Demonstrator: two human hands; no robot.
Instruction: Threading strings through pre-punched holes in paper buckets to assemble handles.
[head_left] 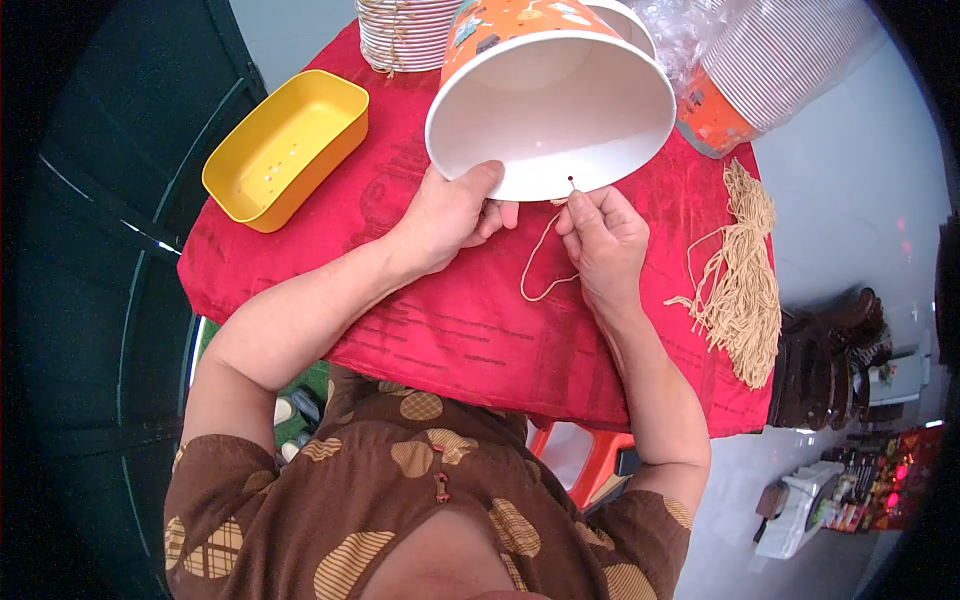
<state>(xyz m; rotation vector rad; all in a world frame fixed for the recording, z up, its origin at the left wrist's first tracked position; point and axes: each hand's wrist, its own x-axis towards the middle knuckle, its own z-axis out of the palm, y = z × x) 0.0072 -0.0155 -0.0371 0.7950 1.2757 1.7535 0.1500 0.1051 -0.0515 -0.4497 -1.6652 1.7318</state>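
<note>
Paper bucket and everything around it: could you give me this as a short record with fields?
Bucket: orange-patterned outside, white inside, tilted with its mouth toward the person
Left hand: grips the rim, thumb inside
Right hand: pinches a beige cord by a small hole near the rim
Right side: beige cord bundle
Left side: yellow tray, small bits inside
Surface: red tablecloth

In the upper centre, the left hand (447,213) grips a white-lined orange paper bucket (550,115); the right hand (606,240) pinches a thin beige string (523,284) beside a small hole (570,178). In the upper left stands a yellow rectangular box (317,160).
</note>
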